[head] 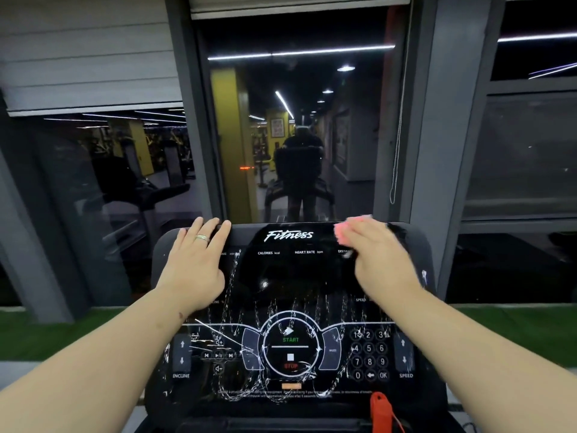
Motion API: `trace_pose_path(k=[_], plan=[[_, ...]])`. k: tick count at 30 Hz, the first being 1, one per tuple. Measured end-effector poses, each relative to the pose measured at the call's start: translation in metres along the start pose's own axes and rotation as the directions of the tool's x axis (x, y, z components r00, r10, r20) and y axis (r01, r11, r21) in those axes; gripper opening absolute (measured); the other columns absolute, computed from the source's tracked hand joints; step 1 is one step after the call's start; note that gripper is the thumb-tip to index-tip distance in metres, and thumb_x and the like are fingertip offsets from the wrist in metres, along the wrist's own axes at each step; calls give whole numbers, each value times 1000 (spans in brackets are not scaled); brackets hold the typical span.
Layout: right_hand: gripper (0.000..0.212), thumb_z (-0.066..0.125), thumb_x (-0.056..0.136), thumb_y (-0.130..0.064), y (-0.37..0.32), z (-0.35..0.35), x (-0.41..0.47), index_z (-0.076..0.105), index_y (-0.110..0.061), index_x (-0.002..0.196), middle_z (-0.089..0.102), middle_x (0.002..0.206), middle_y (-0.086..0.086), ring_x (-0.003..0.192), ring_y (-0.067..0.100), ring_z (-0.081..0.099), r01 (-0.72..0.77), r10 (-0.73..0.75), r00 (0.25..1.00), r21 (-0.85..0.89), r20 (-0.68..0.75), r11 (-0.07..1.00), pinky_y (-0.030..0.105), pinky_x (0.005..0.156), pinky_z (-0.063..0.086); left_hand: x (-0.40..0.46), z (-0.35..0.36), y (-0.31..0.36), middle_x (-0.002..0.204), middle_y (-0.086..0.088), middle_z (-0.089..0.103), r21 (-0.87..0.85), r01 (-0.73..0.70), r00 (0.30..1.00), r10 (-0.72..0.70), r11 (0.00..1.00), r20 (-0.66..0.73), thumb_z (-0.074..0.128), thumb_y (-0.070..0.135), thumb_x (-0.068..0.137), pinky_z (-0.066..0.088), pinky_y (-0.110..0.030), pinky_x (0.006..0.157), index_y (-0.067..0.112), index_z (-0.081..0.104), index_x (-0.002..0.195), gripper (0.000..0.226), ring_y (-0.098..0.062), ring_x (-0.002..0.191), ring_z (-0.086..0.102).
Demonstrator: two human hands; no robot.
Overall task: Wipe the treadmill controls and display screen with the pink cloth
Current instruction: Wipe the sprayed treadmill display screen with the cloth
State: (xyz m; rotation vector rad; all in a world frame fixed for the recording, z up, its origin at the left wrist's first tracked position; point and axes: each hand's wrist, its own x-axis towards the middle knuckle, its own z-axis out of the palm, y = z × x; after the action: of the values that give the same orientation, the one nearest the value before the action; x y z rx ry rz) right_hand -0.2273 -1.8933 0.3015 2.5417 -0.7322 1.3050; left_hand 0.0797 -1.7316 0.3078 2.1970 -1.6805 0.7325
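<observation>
The black treadmill console fills the lower middle, with its dark display screen above a control panel of buttons, keypad and START/STOP ring. White streaks of wet foam cover the lower panel. My right hand presses the pink cloth against the top right of the screen; only the cloth's far edge shows beyond my fingers. My left hand lies flat on the console's top left corner, fingers straight, a ring on one finger.
A red safety key hangs at the console's lower right. Behind the console a dark window reflects the gym and a person. Grey window frames stand on both sides; green turf runs along the floor below them.
</observation>
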Motion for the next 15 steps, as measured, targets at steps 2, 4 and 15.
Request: trace_pose_path(k=[2,4,15], plan=[[64,30,68,3,-25,17,9,65,-14,119,60,123,-2,121,27,52,96,-98,990,20,99,995,42,110,39,-1,-2,-1,168,-7,20,-9,0,1000,0,1000,5,55,12,84,9,-50,128,20,14,164,90,-33,157,6],[68,25,69,1,-36,22,13,62,-15,123,58,127,-3,126,25,48,184,-187,967,34,171,982,39,115,37,-1,-3,-2,168,-6,20,-22,-10,1000,10,1000,0,54,11,84,8,-49,128,21,14,164,90,-32,157,6],[55,39,67,8,-65,34,14,63,-14,112,58,118,-1,118,26,51,149,-155,983,70,98,986,41,110,38,-1,0,-5,170,-4,15,-18,-22,1000,22,1000,14,52,12,85,6,-48,128,22,10,165,91,-31,158,3]])
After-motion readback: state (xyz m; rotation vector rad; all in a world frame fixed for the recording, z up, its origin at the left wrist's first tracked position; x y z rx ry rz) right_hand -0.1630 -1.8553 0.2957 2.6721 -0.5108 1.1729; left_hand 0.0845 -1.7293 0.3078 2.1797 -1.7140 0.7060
